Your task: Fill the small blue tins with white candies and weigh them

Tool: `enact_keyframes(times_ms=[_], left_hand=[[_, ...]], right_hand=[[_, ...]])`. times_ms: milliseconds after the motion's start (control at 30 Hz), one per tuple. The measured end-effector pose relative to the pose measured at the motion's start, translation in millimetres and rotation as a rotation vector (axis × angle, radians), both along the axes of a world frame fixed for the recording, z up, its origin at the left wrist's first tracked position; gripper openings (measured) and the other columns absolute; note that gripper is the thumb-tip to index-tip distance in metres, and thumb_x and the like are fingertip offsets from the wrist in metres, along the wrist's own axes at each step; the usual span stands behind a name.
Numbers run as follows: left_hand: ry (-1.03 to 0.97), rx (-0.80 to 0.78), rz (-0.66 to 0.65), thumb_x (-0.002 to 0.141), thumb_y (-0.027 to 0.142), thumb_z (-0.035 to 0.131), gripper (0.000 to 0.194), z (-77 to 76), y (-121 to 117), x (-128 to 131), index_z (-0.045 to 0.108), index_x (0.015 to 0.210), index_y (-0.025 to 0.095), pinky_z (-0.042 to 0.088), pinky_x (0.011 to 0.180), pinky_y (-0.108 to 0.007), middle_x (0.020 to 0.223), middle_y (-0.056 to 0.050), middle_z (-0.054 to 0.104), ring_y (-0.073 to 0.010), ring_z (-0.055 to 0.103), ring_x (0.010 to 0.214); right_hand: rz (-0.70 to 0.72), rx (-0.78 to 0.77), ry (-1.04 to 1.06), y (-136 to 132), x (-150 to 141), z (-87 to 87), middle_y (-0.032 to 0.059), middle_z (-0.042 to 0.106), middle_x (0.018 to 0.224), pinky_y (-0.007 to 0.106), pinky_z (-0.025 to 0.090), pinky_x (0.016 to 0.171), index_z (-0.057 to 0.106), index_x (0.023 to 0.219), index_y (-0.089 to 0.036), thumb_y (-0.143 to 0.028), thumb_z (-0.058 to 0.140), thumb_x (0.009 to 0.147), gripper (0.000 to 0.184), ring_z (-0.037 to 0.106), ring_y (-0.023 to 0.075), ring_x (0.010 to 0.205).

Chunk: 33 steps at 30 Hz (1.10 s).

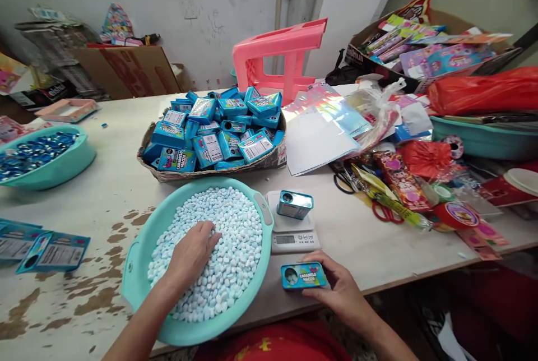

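Observation:
My left hand (191, 254) is sunk in a heap of small white candies (231, 237) in a teal basin (140, 260), its fingers curled into them. At the table's front edge my right hand (340, 288) holds a small blue tin (303, 275) with a colourful lid, lying flat. A second blue tin (295, 204) rests on a small white digital scale (293, 229) just right of the basin.
A woven basket (168, 173) piled with several blue tins stands behind the basin. A teal bowl of blue pieces (40, 156) sits far left, flat blue cards (52, 251) near it. Packets, red scissors (384, 212) and bags crowd the right. A pink stool (279, 55) lies on the table.

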<state>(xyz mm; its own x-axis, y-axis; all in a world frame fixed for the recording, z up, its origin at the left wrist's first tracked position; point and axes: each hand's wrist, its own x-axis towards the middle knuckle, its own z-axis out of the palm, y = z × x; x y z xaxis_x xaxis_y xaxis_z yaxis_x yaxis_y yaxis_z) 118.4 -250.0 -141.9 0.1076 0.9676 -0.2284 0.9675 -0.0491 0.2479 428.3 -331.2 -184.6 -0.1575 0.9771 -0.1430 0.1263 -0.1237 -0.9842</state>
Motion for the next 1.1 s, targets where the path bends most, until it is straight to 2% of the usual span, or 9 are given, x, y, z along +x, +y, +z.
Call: enact_keyframes(times_ms=[200,300,400,500,567,667,767,867,1100], left_hand=[[-0.103,0.067,0.029,0.09,0.038,0.034,0.028,1.7,-5.7,-6.0,0.055,0.099,0.022,0.043,0.072,-0.033,0.104,-0.007,0.061,-0.0239,0.059,0.091],[-0.133,0.202,0.061,0.089,0.04,0.037,0.029,0.9,-6.0,-7.5,0.057,0.101,0.021,0.045,0.076,-0.036,0.108,-0.008,0.06,-0.0252,0.057,0.094],[-0.21,0.322,0.095,0.088,0.042,0.042,0.029,3.0,-2.7,-6.6,0.057,0.101,0.022,0.042,0.087,-0.04,0.113,-0.009,0.058,-0.0278,0.053,0.105],[-0.431,0.238,0.201,0.085,0.046,0.048,0.028,12.6,-1.4,-2.5,0.058,0.096,0.023,0.042,0.088,-0.041,0.111,-0.007,0.059,-0.0277,0.054,0.104],[-0.737,0.094,0.35,0.082,0.049,0.053,0.03,21.5,-2.9,3.2,0.058,0.095,0.023,0.044,0.088,-0.04,0.108,-0.007,0.061,-0.026,0.057,0.099],[-1.388,-0.149,0.665,0.083,0.051,0.053,0.038,32.9,-3.8,17.7,0.054,0.104,0.019,0.048,0.087,-0.038,0.11,-0.011,0.061,-0.0237,0.061,0.098],[-1.851,-0.26,0.928,0.086,0.053,0.046,0.044,38.0,1.7,35.7,0.052,0.11,0.017,0.051,0.084,-0.036,0.112,-0.013,0.06,-0.0213,0.063,0.095],[-2.01,-0.242,1.009,0.089,0.051,0.043,0.04,38.0,9.4,47.4,0.054,0.108,0.017,0.053,0.07,-0.031,0.098,-0.009,0.061,-0.0166,0.063,0.078],[-2.055,-0.162,1.082,0.09,0.033,0.05,0.021,34.6,13.4,41.3,0.057,0.087,0.013,0.045,0.049,-0.018,0.078,-0.003,0.058,-0.0077,0.054,0.056]], right_hand=[[0.041,0.153,0.007,1.9,9.5,-18.4,0.0068,0.058,0.116,0.04,0.044,0.096,0.062,0.104,-0.026,-0.034,0.084,0.059,0.051,0.054,0.0289,0.112],[-0.2,0.299,-0.106,31.4,21.7,-18.2,0.0077,0.054,0.117,0.039,0.048,0.086,0.055,0.114,-0.026,-0.038,0.08,0.064,0.058,0.054,0.0259,0.105],[-0.384,0.304,-0.249,75.1,20.7,-18.9,0.0102,0.051,0.124,0.041,0.047,0.087,0.045,0.125,-0.024,-0.039,0.078,0.065,0.071,0.051,0.0269,0.11],[-0.285,0.261,-0.22,107.7,9.5,-11.0,0.0091,0.061,0.109,0.044,0.045,0.089,0.055,0.112,-0.018,-0.043,0.072,0.071,0.051,0.056,0.0273,0.103],[-0.262,0.32,-0.233,116.4,-0.5,5.8,0.0062,0.064,0.097,0.042,0.045,0.087,0.06,0.099,-0.018,-0.042,0.07,0.074,0.036,0.059,0.0253,0.094],[-0.23,0.581,-0.284,116.8,-20.9,45.3,0.0044,0.064,0.098,0.038,0.046,0.083,0.062,0.1,-0.022,-0.035,0.071,0.075,0.03,0.059,0.0237,0.092],[-0.014,0.881,-0.389,116.1,-50.5,81.5,0.0041,0.066,0.102,0.039,0.043,0.086,0.062,0.106,-0.026,-0.023,0.069,0.077,0.03,0.059,0.0236,0.096],[0.171,1.068,-0.553,119.3,-79.7,97.0,0.0026,0.069,0.1,0.04,0.039,0.087,0.062,0.108,-0.026,-0.014,0.063,0.079,0.031,0.061,0.0221,0.093],[0.175,1.123,-0.572,124.6,-98.4,88.4,0.0028,0.069,0.103,0.04,0.037,0.088,0.062,0.108,-0.026,-0.014,0.06,0.081,0.029,0.061,0.0215,0.094]])
